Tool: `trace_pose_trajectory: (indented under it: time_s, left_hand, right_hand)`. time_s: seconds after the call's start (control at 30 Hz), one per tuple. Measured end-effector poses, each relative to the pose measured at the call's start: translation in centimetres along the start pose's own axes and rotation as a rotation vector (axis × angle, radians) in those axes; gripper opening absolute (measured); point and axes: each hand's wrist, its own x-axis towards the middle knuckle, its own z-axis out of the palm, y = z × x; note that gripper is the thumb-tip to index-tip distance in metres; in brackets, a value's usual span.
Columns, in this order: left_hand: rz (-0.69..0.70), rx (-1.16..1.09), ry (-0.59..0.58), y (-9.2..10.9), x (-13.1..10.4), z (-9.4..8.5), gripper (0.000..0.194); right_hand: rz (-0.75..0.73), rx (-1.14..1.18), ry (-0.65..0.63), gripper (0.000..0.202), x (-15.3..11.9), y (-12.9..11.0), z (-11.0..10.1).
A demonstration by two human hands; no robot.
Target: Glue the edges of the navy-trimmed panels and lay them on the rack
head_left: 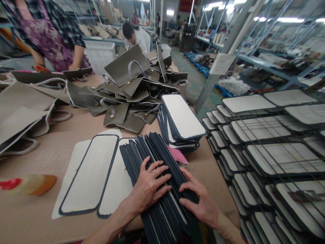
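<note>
The left hand (149, 183) lies, fingers spread, across a bundle of dark-edged panels (167, 210); the right hand (201, 201) rests bent, parted fingers against its right side. Left of the bundle lie two pale panels (88, 173); beyond it, a white-topped stack (182, 117), then heaped olive bags (130, 89).

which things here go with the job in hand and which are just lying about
Likely part of it:
- bundle of dark-edged panels
- two flat panels
- stack of panels
- racked panels

Apparently just lying about:
- bag pieces with handles
- red-capped bottle
- pink sheet
</note>
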Motion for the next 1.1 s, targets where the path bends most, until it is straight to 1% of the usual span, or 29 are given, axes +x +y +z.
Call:
trace_pose_trajectory:
  time_s: [0.5,0.6,0.7,0.8,0.93,1.1]
  left_hand:
    - [-0.011,-0.016,-0.018,-0.12,-0.22,-0.07,0.021]
    - [-0.027,-0.048,-0.003,-0.19,-0.24,-0.14,0.016]
    - [-0.011,-0.056,0.001,-0.16,-0.15,-0.23,0.010]
    - [0.008,-0.043,-0.012,-0.07,-0.03,-0.35,0.012]
    - [-0.004,-0.045,-0.044,0.00,0.02,-0.48,0.014]
    - [0.001,-0.064,-0.036,0.04,-0.08,-0.44,0.014]
  right_hand:
    - [-0.008,-0.018,0.006,0.017,0.07,-0.20,0.18]
    - [-0.012,-0.014,0.006,0.017,0.10,-0.19,0.14]
    - [-0.011,-0.026,0.004,0.018,0.03,-0.22,0.05]
    - [-0.011,-0.030,0.007,0.018,-0.07,-0.16,0.00]
    - [-0.023,-0.036,0.003,0.019,-0.07,0.00,0.06]
    - [-0.015,-0.047,-0.013,0.021,0.08,-0.05,0.09]
